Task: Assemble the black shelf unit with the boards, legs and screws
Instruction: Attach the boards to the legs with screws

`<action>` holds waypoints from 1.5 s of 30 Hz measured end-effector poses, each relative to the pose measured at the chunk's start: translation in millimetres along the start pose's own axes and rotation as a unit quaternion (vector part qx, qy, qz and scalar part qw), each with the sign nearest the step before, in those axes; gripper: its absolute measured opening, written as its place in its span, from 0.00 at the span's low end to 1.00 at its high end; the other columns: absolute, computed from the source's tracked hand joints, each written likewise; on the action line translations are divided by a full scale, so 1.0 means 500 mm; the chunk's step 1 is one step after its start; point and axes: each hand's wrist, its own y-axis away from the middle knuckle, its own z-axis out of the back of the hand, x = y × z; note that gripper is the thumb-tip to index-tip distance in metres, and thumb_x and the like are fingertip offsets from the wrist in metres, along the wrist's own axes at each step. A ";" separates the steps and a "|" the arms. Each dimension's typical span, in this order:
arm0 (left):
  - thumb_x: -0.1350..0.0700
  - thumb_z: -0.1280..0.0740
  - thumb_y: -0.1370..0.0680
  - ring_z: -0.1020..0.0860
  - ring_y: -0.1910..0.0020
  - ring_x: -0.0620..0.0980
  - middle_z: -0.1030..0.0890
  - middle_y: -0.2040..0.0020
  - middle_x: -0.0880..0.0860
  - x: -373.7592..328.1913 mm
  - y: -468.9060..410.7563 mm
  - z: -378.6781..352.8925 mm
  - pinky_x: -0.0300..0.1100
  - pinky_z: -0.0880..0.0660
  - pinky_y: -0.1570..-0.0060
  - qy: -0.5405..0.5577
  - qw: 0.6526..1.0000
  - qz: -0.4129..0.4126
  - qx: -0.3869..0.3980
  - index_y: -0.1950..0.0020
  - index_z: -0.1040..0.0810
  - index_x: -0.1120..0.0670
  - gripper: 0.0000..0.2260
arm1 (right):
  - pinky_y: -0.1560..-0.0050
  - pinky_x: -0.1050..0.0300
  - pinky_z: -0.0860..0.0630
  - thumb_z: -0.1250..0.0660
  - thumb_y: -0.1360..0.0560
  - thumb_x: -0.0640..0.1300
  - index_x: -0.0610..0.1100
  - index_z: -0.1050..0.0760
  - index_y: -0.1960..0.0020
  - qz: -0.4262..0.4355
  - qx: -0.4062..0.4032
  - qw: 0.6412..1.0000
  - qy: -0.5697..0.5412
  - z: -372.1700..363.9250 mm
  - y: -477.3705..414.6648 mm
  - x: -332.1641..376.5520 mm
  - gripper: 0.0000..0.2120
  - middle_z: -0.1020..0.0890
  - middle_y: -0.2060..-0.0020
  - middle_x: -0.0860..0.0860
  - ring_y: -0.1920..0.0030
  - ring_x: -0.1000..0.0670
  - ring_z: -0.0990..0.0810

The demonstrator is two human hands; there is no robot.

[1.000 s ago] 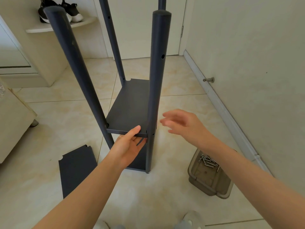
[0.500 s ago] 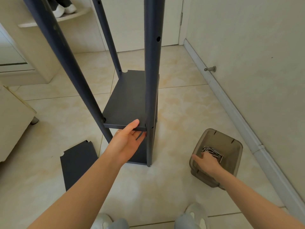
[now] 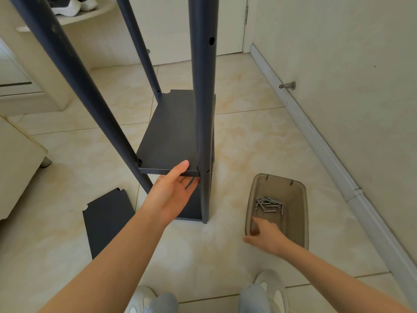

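The front edge of the board (image 3: pixel 171 132) is gripped by the left hand (image 3: pixel 171 195), thumb above. The right hand (image 3: pixel 266 236) is laid at the six o'clock rim of the bin (image 3: pixel 296 199) holding the screws (image 3: pixel 268 205); its closure cannot be told.

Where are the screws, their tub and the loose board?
screws (image 3: pixel 268 205): head view, middle of the pile.
tub (image 3: pixel 300 213): head view, right wall.
loose board (image 3: pixel 108 222): head view, flat top face.

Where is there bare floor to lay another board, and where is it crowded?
Free: tile between the shelf and the wall, beyond the tub; tile between the loose board and the cabinet. Crowded: by the near leg, where the left hand grips the shelf and the right hand reaches the tub.
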 end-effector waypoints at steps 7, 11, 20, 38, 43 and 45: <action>0.58 0.31 0.25 0.19 0.38 0.54 0.17 0.41 0.56 0.001 0.012 -0.002 0.49 0.25 0.36 0.006 1.000 -0.006 0.013 0.41 0.21 0.56 0.13 | 0.37 0.58 0.27 0.29 0.25 0.52 0.44 0.41 0.22 0.064 0.078 0.995 0.010 -0.031 0.031 0.028 0.36 0.23 0.35 0.47 0.36 0.48 0.24; 0.58 0.31 0.24 0.18 0.39 0.54 0.16 0.42 0.56 0.001 0.011 0.000 0.50 0.26 0.34 0.000 1.000 -0.003 0.008 0.43 0.20 0.57 0.11 | 0.39 0.59 0.26 0.35 0.20 0.53 0.44 0.31 0.27 0.063 0.078 0.995 0.013 0.000 0.006 0.029 0.25 0.23 0.34 0.47 0.39 0.50 0.23; 0.58 0.32 0.25 0.18 0.39 0.54 0.16 0.45 0.56 0.006 0.013 -0.006 0.50 0.26 0.35 -0.013 1.000 -0.007 0.012 0.49 0.19 0.56 0.07 | 0.41 0.53 0.27 0.42 0.19 0.37 0.38 0.27 0.37 -0.023 -0.020 0.977 0.213 0.000 -0.113 -0.023 0.13 0.26 0.36 0.40 0.39 0.41 0.25; 0.59 0.32 0.24 0.18 0.39 0.54 0.16 0.44 0.55 0.002 0.011 -0.001 0.51 0.27 0.32 0.000 1.000 -0.004 0.021 0.53 0.17 0.56 0.05 | 0.49 0.53 0.25 0.41 0.20 0.35 0.43 0.28 0.39 0.003 -0.106 0.952 0.287 -0.028 -0.112 -0.028 0.12 0.22 0.42 0.44 0.43 0.44 0.22; 0.58 0.31 0.25 0.19 0.37 0.54 0.19 0.37 0.57 0.003 0.001 0.005 0.51 0.27 0.32 0.008 1.000 -0.001 0.015 0.43 0.21 0.57 0.12 | 0.54 0.59 0.23 0.32 0.22 0.41 0.48 0.26 0.55 0.046 -0.161 0.986 0.021 0.000 -0.048 0.011 0.05 0.20 0.57 0.50 0.56 0.51 0.21; 0.59 0.31 0.25 0.19 0.37 0.54 0.19 0.37 0.57 0.004 -0.001 0.005 0.52 0.27 0.32 0.017 1.000 -0.002 0.012 0.39 0.23 0.56 0.14 | 0.58 0.69 0.26 0.29 0.24 0.41 0.49 0.23 0.56 0.076 -0.194 0.975 -0.084 0.027 0.005 0.046 0.05 0.19 0.59 0.53 0.57 0.57 0.21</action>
